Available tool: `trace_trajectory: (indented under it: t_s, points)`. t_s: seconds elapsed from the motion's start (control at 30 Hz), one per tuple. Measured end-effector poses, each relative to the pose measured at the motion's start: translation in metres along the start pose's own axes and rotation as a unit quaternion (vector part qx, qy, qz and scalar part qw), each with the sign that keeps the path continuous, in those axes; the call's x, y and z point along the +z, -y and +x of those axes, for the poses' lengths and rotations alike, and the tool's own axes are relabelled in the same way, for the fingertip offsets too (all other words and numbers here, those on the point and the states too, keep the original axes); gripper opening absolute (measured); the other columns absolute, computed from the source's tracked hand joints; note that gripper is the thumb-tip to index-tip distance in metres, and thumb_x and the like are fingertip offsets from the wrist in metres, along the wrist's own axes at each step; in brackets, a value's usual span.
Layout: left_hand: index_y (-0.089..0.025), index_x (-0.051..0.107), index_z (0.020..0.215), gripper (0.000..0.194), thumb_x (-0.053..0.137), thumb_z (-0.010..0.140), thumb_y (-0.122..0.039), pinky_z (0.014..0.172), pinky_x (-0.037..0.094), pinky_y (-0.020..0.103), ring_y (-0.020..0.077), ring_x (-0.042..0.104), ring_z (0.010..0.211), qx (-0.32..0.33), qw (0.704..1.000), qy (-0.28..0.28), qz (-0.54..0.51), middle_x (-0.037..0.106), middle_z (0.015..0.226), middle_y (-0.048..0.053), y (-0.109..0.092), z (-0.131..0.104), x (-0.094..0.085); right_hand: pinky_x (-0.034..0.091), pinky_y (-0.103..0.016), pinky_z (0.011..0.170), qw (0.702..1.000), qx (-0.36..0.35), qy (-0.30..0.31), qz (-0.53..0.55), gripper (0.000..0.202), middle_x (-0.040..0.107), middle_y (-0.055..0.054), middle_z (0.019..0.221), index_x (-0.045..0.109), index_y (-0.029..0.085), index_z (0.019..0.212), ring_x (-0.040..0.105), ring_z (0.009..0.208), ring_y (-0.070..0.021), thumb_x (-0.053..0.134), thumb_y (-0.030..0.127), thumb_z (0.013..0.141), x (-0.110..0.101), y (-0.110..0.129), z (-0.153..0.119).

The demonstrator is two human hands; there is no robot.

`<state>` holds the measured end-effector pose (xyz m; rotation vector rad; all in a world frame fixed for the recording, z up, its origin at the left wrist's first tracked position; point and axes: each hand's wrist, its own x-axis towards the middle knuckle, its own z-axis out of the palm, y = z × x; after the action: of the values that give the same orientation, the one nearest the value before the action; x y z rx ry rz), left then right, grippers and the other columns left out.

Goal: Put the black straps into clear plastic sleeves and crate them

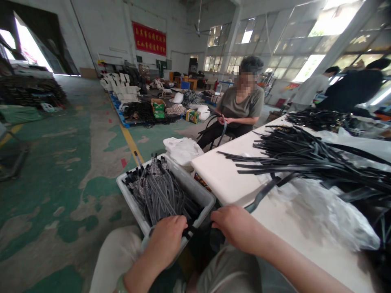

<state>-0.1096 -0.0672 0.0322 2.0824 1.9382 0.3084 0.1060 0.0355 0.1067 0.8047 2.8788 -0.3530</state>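
My left hand (167,238) is closed over the near edge of a grey plastic bin (203,212), its fingertips pinched on a dark end of strip. My right hand (236,226) is closed round a black flat strip (262,194), which runs up from it across the table edge. Part of this strip hangs below the right hand; whether both hands hold the same piece is hard to see. In the bin lies a heap of grey-black strips (159,187) with black ends. A large pile of black strips (305,156) covers part of the white table (220,171).
Crumpled clear plastic (324,211) lies on the table, and a white bag (183,150) sits behind the bin. Across the table corner a seated person (241,101) holds a strip. Two more people are at the far right. Loaded blue pallets (122,118) stand behind.
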Motion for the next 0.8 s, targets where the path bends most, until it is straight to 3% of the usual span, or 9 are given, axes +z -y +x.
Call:
trace_trajectory:
  t_s: [0.1,0.17,0.27,0.33,0.43,0.53,0.67,0.73,0.8]
  points:
    - [-0.020,0.057,0.082,0.034,0.027,0.098,-0.020,0.070,0.045,0.035,0.0243,0.066,0.080,-0.019,0.998,-0.051,-0.028,0.068,0.079,0.006,-0.005,-0.005,0.004,0.035,-0.027,0.059,0.999,-0.001,-0.007,0.031,0.019,0.071,-0.006,0.082,0.061,0.019,0.083,0.067,0.075,-0.0195,0.047,0.022,0.095,-0.003,0.009,0.001]
    - [-0.020,0.055,0.085,0.040,0.022,0.101,-0.035,0.068,0.045,0.036,0.0245,0.066,0.077,-0.011,0.994,-0.094,-0.055,0.067,0.078,0.006,0.000,-0.011,0.005,0.034,-0.027,0.059,0.998,0.008,-0.012,0.054,0.021,0.070,-0.005,0.079,0.060,0.020,0.080,0.066,0.072,-0.0183,0.045,0.024,0.095,-0.007,0.011,-0.002]
    - [-0.018,0.056,0.099,0.060,0.011,0.097,-0.057,0.067,0.047,0.038,0.0269,0.067,0.076,0.041,0.984,-0.161,-0.056,0.069,0.082,0.009,0.012,-0.018,0.006,0.033,-0.026,0.057,0.996,0.006,-0.007,0.088,0.023,0.069,-0.004,0.075,0.059,0.020,0.078,0.063,0.068,-0.0171,0.044,0.025,0.095,-0.013,0.014,-0.008]
    - [-0.014,0.055,0.111,0.072,0.006,0.093,-0.064,0.067,0.049,0.040,0.0291,0.069,0.077,0.078,0.976,-0.203,-0.028,0.071,0.088,0.013,0.016,-0.019,0.008,0.033,-0.026,0.056,0.994,0.005,-0.007,0.105,0.023,0.068,-0.003,0.074,0.059,0.021,0.077,0.062,0.065,-0.0166,0.044,0.025,0.094,-0.015,0.018,-0.011]
    - [-0.011,0.050,0.124,0.077,0.008,0.092,-0.067,0.067,0.050,0.042,0.0308,0.070,0.078,0.112,0.960,-0.255,-0.013,0.073,0.091,0.016,0.010,-0.017,0.014,0.035,-0.027,0.057,0.993,0.007,-0.015,0.119,0.024,0.069,-0.004,0.075,0.059,0.021,0.075,0.063,0.065,-0.0169,0.043,0.025,0.094,-0.015,0.030,-0.010]
    - [-0.011,0.046,0.132,0.078,0.012,0.091,-0.068,0.068,0.050,0.042,0.0316,0.070,0.081,0.117,0.950,-0.284,-0.045,0.073,0.094,0.018,-0.010,-0.016,0.020,0.037,-0.028,0.058,0.993,0.013,-0.012,0.116,0.026,0.071,-0.006,0.078,0.060,0.021,0.075,0.065,0.067,-0.0194,0.041,0.026,0.094,-0.012,0.049,-0.002]
    - [-0.014,0.041,0.138,0.074,0.011,0.093,-0.064,0.074,0.051,0.042,0.0302,0.070,0.083,0.136,0.942,-0.288,-0.103,0.073,0.093,0.016,-0.030,-0.018,0.022,0.042,-0.027,0.060,0.983,-0.017,0.030,0.183,0.015,0.074,-0.006,0.083,0.065,0.021,0.082,0.070,0.074,-0.0222,0.051,0.016,0.080,-0.002,0.066,0.008]
    - [-0.013,0.043,0.137,0.075,0.010,0.092,-0.064,0.074,0.051,0.043,0.0303,0.070,0.082,0.127,0.945,-0.285,-0.100,0.073,0.091,0.016,-0.024,-0.020,0.019,0.045,-0.026,0.061,0.977,-0.019,0.030,0.210,0.017,0.075,-0.005,0.085,0.067,0.024,0.087,0.071,0.076,-0.0216,0.053,0.017,0.079,0.005,0.055,0.005]
    - [-0.011,0.046,0.133,0.078,0.007,0.091,-0.065,0.069,0.051,0.044,0.0315,0.070,0.077,0.092,0.950,-0.290,-0.076,0.073,0.087,0.018,-0.007,-0.022,0.012,0.046,-0.027,0.058,0.983,0.001,-0.015,0.181,0.016,0.075,-0.004,0.081,0.068,0.028,0.085,0.071,0.071,-0.0211,0.052,0.027,0.085,0.015,0.027,-0.004]
